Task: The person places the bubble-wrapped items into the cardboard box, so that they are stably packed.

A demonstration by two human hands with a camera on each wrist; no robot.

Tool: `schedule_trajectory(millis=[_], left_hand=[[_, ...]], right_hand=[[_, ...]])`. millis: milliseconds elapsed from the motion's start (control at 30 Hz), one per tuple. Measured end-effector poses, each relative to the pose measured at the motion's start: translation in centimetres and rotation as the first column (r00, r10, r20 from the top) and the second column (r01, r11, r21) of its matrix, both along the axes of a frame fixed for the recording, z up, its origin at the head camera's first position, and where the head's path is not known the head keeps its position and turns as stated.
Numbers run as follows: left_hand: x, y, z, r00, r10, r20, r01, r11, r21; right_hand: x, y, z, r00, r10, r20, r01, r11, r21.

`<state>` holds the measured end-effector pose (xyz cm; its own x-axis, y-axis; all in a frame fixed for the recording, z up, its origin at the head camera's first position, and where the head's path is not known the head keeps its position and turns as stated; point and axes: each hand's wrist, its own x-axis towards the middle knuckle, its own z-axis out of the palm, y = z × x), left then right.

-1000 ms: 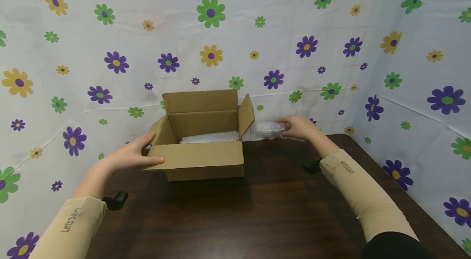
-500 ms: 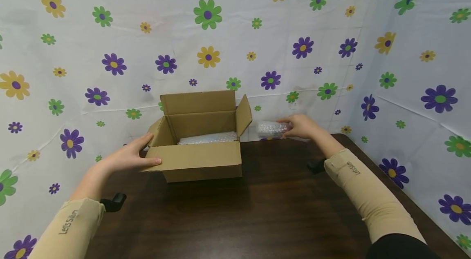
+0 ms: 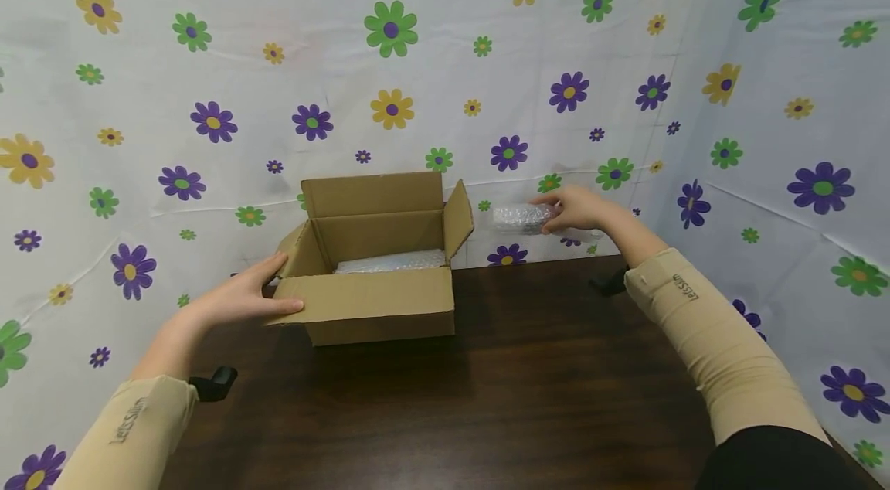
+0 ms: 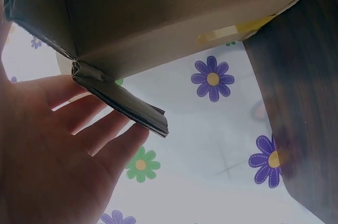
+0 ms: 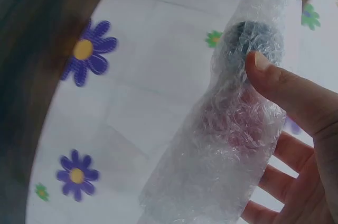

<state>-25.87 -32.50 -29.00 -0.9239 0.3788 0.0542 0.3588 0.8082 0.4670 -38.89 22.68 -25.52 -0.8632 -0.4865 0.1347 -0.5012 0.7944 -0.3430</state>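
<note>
At the corner of an open cardboard box (image 3: 378, 328), my left hand (image 3: 232, 301) holds the flaps, thumb on the front flap (image 3: 375, 297) and fingers along the left one. The left wrist view shows those fingers behind a folded flap edge (image 4: 124, 102). Right of the box, my right hand (image 3: 577, 212) grips a bubble-wrapped package (image 3: 518, 218) raised above the table's back edge. Seen from the right wrist, my thumb presses on the package (image 5: 211, 150), fingers behind it; something dark and something reddish show through the clear wrap. Another bubble-wrapped bundle (image 3: 392, 261) lies inside the box.
The box stands on a dark wooden table (image 3: 445, 413) near its back edge. Behind it hangs a white flower-printed sheet (image 3: 431, 65), which continues along the right side (image 3: 772, 243). The box's right flap (image 3: 457, 219) stands up, between the box opening and the package.
My right hand has risen and shifted a little to the right, lifting the bubble-wrapped package from the table's back edge. My left hand keeps its place on the box, and the view has shifted slightly.
</note>
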Motion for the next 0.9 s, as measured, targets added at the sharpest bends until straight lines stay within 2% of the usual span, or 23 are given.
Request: schedule_trajectory(millis=[267,400,667,900], left_hand=[[0.0,0.2,0.1,1.000,-0.001,0.001,0.001,1.000,-0.002],[0.1,0.2,0.1,1.000,-0.012,-0.004,0.012,1.000,0.002],[-0.1,0.2,0.1,1.000,-0.008,0.012,0.008,1.000,0.017],[0.0,0.3,0.1,1.000,-0.025,-0.001,0.025,1.000,0.016]], right_hand=[[0.2,-0.1,4.5,0.999,-0.024,-0.035,0.026,0.997,0.067],[0.1,-0.2,6.3,0.999,-0.043,-0.020,0.044,0.997,0.068],[-0.7,-1.2,8.7,0.997,-0.079,-0.006,0.079,0.994,0.071],[-0.6,-3.5,10.1,0.998,-0.067,0.006,0.067,0.994,0.083]])
